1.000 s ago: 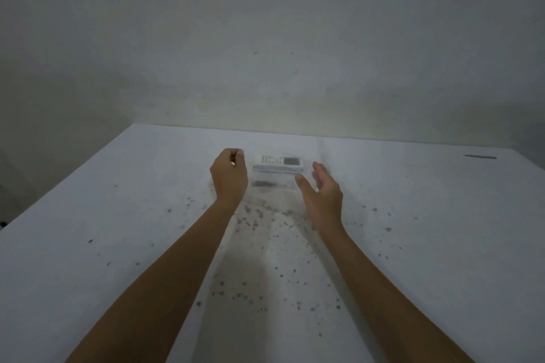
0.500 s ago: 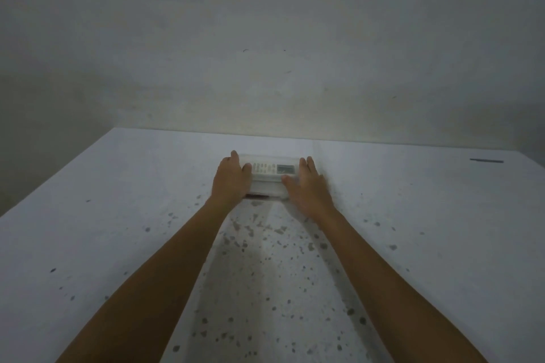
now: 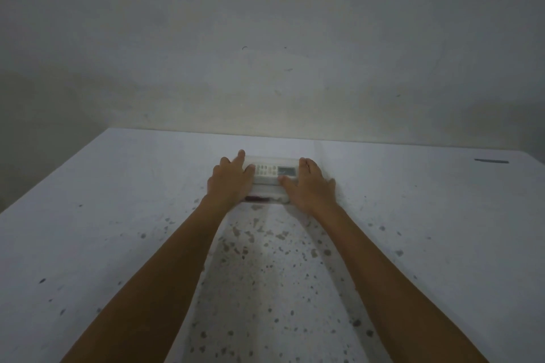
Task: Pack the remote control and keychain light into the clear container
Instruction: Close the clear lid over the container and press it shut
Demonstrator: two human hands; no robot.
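Note:
A clear container [image 3: 269,190] sits on the speckled table, far from me and in the middle. Inside it lies a white remote control [image 3: 272,170] with buttons and a small grey screen, seen through the clear top. A dark red item [image 3: 257,198], possibly the keychain light, shows low in the container's front. My left hand [image 3: 231,181] lies flat on the container's left end, fingers spread over the top. My right hand [image 3: 309,186] lies flat on the right end, thumb on the top near the remote's screen.
The white table [image 3: 118,230] has dark speckles in front of the container. A grey wall [image 3: 265,53] rises just behind the table's far edge. A thin dark strip [image 3: 491,160] lies at the far right.
Both hands came in from beside the container and now rest flat on its two ends. My left hand, a loose fist before, has spread out.

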